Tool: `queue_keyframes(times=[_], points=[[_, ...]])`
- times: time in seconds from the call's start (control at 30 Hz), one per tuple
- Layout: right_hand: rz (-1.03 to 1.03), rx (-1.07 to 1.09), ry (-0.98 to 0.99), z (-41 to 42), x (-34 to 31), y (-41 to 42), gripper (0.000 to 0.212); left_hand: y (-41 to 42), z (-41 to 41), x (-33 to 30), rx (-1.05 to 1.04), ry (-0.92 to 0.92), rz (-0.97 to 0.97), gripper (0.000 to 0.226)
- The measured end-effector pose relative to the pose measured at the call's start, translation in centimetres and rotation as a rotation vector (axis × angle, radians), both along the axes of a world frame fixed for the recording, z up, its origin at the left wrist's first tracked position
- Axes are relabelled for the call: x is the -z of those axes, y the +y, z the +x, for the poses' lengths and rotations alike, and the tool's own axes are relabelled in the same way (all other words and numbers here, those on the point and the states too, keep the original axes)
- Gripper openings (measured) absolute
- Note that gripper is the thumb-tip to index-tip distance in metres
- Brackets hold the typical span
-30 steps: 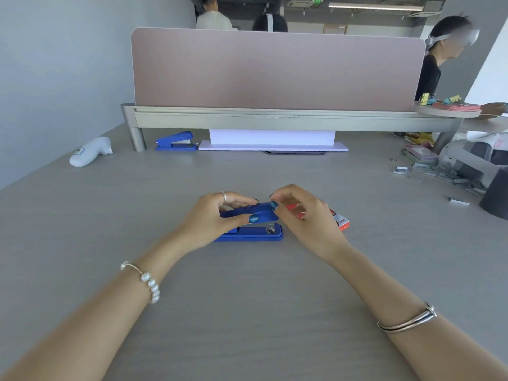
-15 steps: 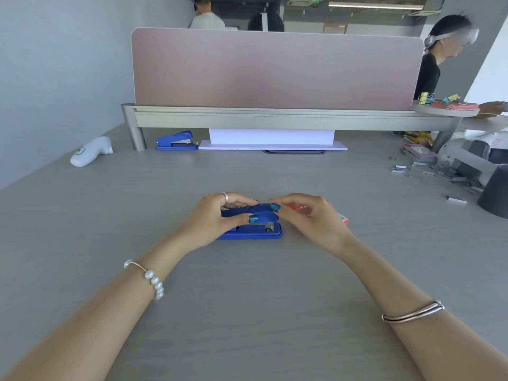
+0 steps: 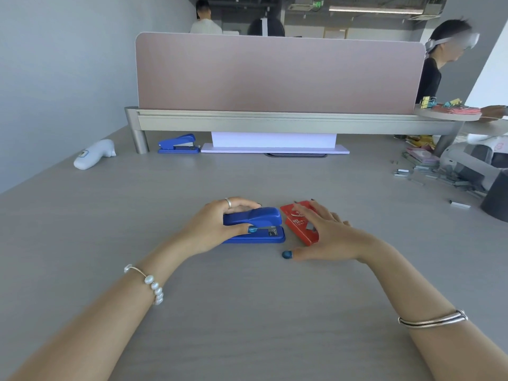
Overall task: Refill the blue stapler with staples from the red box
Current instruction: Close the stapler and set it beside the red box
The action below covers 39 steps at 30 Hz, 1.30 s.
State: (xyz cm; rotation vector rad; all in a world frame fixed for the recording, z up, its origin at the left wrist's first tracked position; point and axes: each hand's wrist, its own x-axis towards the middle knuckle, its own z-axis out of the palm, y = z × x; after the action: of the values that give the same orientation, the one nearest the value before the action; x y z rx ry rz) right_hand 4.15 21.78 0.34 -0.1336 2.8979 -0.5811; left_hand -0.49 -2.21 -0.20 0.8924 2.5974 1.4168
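Note:
The blue stapler (image 3: 258, 221) lies closed on the grey desk, its nose pointing right. My left hand (image 3: 213, 225) grips its rear half, thumb on the near side and fingers over the far side. Just to its right lies the red box (image 3: 298, 224), flat on the desk with a cut-out in its top. My right hand (image 3: 325, 233) rests over the box's right part with fingers spread and the thumb stretched out on the desk in front; it does not grip the box.
A second blue stapler (image 3: 178, 144) and a white handheld device (image 3: 94, 154) lie at the back left near the pink divider (image 3: 277, 72). Loose staple strips (image 3: 428, 174) and grey equipment sit far right. A person stands behind the divider's right end.
My right hand has left the stapler's nose and moved right onto the red box, which now shows. My left hand keeps hold of the stapler.

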Motion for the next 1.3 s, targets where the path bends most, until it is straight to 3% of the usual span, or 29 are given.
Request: queue_keyframes(times=[0.13, 0.23, 0.33, 0.6, 0.73, 0.97, 1.3], points=[[-0.322, -0.068, 0.023, -0.3, -0.1, 0.6, 0.095, 0.2, 0.2, 0.1, -0.017, 0.032, -0.007, 0.032], [-0.334, -0.107, 0.073, -0.7, 0.2, 1.1, 0.072, 0.3, 0.5, 0.2, -0.027, 0.024, 0.013, 0.031], [-0.387, -0.109, 0.099, -0.8, 0.0, 1.1, 0.063, 0.2, 0.6, 0.1, -0.045, 0.019, 0.013, 0.031], [-0.335, -0.096, 0.094, -1.3, 0.2, 1.7, 0.055, 0.1, 0.3, 0.2, -0.059, -0.029, 0.015, 0.035], [-0.299, -0.078, 0.182, -1.1, 0.7, 1.4, 0.055, 0.2, 0.3, 0.0, -0.060, -0.022, 0.021, 0.034], [-0.359, -0.018, 0.214, -1.1, 0.9, 1.0, 0.045, 0.0, 0.4, -0.8, -0.089, -0.021, 0.068, 0.033], [-0.355, 0.000, 0.287, -5.1, -3.2, 1.6, 0.045, 1.9, -6.4, -3.1, -0.050, 0.043, 0.047, 0.034]])
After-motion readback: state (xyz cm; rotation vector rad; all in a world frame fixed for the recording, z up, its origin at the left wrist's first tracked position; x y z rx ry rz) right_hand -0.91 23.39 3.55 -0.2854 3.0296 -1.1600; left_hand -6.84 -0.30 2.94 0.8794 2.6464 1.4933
